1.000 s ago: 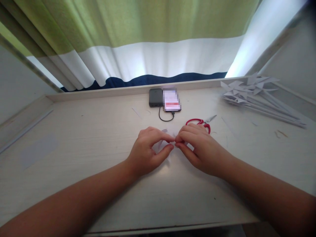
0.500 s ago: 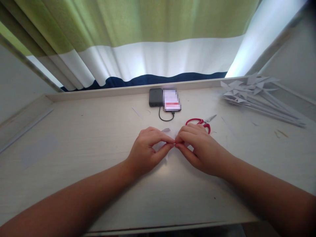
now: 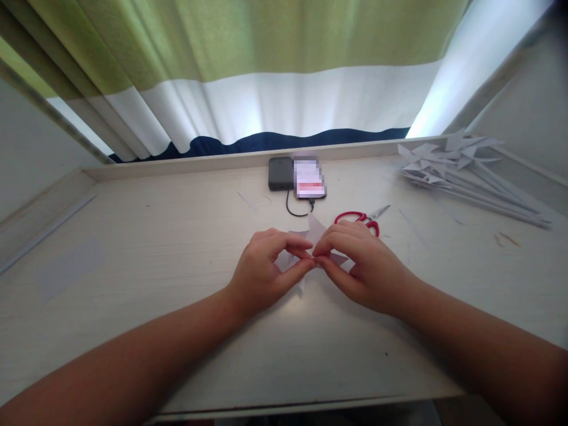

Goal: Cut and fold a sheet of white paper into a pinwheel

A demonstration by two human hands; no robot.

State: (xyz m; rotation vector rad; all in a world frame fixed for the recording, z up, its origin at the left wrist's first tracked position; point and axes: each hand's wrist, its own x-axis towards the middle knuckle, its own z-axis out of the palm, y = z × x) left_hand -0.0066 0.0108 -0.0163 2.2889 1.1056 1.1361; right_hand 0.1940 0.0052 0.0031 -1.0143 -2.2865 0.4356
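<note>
A white folded-paper piece with pointed tips, like a paper pinwheel (image 3: 316,229), is between my two hands over the middle of the desk. My left hand (image 3: 268,266) pinches it from the left, with thumb and fingertips close together near its centre. From the right, my right hand (image 3: 355,260) pinches it at the same spot, its thumb meeting the left thumb. The fingers hide much of the paper. Just behind my right hand lie red-handled scissors (image 3: 371,219), their blades pointing away to the right.
Several white paper pinwheels on rolled paper sticks (image 3: 461,165) lie at the back right. A black power bank (image 3: 280,174) is cabled to a phone (image 3: 309,177) at the back. A paper sheet (image 3: 71,269) and a paper stick (image 3: 48,234) lie left; scraps (image 3: 506,239) lie right.
The paper's pointed tips have come into clearer view above and between my hands. My left index finger has lifted slightly away from the pinch; both hands stay in nearly the same place.
</note>
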